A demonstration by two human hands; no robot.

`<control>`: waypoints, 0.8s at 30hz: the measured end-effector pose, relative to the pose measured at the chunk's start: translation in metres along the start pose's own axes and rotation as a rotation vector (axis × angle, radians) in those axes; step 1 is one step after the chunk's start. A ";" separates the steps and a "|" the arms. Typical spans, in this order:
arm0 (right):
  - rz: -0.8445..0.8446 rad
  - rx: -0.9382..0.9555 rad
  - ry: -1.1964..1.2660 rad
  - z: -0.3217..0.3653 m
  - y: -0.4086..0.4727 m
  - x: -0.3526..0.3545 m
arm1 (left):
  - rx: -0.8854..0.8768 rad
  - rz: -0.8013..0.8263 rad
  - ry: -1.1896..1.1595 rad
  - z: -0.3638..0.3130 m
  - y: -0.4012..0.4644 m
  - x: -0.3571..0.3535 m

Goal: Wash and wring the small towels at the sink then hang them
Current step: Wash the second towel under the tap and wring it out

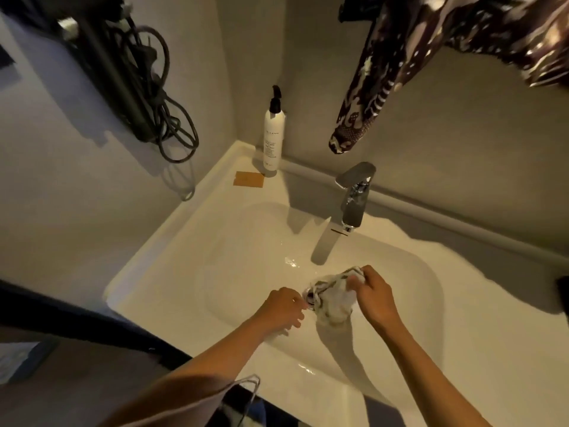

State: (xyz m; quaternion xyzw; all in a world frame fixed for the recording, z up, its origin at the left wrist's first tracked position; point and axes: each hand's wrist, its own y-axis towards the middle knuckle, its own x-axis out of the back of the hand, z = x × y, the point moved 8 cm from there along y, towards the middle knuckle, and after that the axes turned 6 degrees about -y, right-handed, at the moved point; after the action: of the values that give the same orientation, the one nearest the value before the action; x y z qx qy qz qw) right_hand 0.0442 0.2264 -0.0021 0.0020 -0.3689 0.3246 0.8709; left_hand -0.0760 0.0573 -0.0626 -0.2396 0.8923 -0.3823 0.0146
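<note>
Between your hands, low in the sink (pixel 172 257), your right hand (pixel 374 295) clenches the bunched small towel (pixel 334 298); your left hand (pixel 283 309) curls loosely, holding nothing. Wringing and hanging remain, I judge.

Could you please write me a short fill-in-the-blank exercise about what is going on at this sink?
1. The small towel is gripped by the ____ hand.
2. The left hand is beside the towel, over the ____ of the sink.
3. The white pump bottle stands at the sink's back ____ corner.
4. A ____ patterned cloth hangs above the faucet.

Missing words: right; basin; left; dark
</note>
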 end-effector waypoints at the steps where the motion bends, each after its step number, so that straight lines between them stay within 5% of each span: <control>1: 0.011 0.052 0.025 0.019 -0.006 0.017 | 0.033 0.009 -0.061 -0.007 -0.007 -0.004; 10: 0.153 0.354 0.400 0.146 -0.047 0.111 | 0.277 0.054 -0.822 -0.026 -0.039 -0.048; 17: 0.296 0.400 0.654 0.194 -0.053 0.139 | 0.237 0.056 -1.321 -0.043 -0.038 -0.063; 24: -0.055 0.373 0.283 0.164 -0.028 0.135 | -0.052 0.293 -1.120 -0.125 -0.051 -0.034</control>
State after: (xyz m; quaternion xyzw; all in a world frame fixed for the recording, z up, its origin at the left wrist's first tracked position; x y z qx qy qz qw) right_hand 0.0247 0.2408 0.2108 0.1276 -0.1768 0.3601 0.9071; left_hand -0.0510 0.1269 0.0556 -0.2796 0.7815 -0.1694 0.5314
